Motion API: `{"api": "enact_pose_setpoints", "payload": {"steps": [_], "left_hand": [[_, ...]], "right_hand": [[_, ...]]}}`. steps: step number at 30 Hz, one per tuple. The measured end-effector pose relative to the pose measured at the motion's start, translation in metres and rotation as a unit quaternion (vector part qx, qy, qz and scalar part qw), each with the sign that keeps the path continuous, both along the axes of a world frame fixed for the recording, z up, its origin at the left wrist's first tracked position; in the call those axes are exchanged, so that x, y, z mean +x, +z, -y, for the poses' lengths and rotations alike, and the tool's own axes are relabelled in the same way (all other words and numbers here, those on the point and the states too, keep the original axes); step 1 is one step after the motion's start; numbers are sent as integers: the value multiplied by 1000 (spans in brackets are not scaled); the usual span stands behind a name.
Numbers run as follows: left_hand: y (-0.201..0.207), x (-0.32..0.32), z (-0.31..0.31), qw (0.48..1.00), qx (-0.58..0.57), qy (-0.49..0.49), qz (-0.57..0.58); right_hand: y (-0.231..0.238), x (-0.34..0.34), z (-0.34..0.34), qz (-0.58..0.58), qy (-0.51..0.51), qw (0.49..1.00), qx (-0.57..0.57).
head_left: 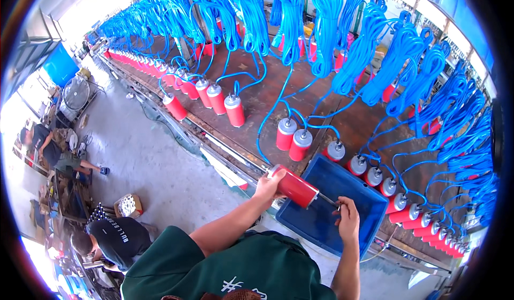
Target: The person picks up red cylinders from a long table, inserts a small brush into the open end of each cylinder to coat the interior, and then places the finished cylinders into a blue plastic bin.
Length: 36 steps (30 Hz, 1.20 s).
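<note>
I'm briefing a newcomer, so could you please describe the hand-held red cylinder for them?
Start at the long brown bench under the blue cable coils. At its near edge is a dark blue tub. At the tub's left side, the left hand grips the red cylinder, unlike its neighbours resting on the bench.

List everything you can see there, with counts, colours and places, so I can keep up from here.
Held cylinder: one, red, in the left hand
Thin rod: one, dark, between the held cylinder and right hand
Blue tray: one, blue, beneath the rod
Capped cylinders: many, red with grey caps, mostly along the bench edge
Cable coils: too many to count, blue, hanging above the bench
Bench: one, brown, ahead
Cardboard box: one, brown, on the floor at left
Co-workers: at least two, dark shirts, at left
Hands: two, bare; left gripping the held cylinder, right at the rod's outer end
</note>
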<state>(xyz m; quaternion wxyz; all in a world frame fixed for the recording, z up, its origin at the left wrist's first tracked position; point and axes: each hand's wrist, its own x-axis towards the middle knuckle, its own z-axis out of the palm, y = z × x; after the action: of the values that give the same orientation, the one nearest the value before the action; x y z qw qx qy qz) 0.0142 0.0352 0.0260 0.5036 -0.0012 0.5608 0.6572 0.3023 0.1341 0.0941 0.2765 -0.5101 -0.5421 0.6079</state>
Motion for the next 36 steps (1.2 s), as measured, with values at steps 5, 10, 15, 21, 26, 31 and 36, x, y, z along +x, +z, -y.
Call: {"api": "enact_pose_setpoints", "payload": {"steps": [5, 10, 15, 21, 26, 31, 36], "left_hand": [[7, 1, 1, 1000, -8, 11, 6], [13, 1, 1, 1000, -24, -3, -5], [11, 2, 3, 1000, -11, 5, -5], [15, 3, 3, 1000, 9, -2, -25], [22, 7, -3, 998, -38, 19, -46], [10, 2, -3, 1000, 2, 3, -25], [2, 2, -6, 1000, -6, 7, -17]], "right_hand": [[-8, 16, -5, 129, 135, 917, 353], [-20, 0, 5, -144, -19, 983, -116], [-6, -3, 17, -233, -33, 966, -104], [-8, 0, -14, 7, 29, 998, -55], [1, -6, -8, 136, 18, 991, 10], [-1, 17, 1, 133, 128, 894, 409], [-16, 9, 8, 109, 65, 972, 196]]}}
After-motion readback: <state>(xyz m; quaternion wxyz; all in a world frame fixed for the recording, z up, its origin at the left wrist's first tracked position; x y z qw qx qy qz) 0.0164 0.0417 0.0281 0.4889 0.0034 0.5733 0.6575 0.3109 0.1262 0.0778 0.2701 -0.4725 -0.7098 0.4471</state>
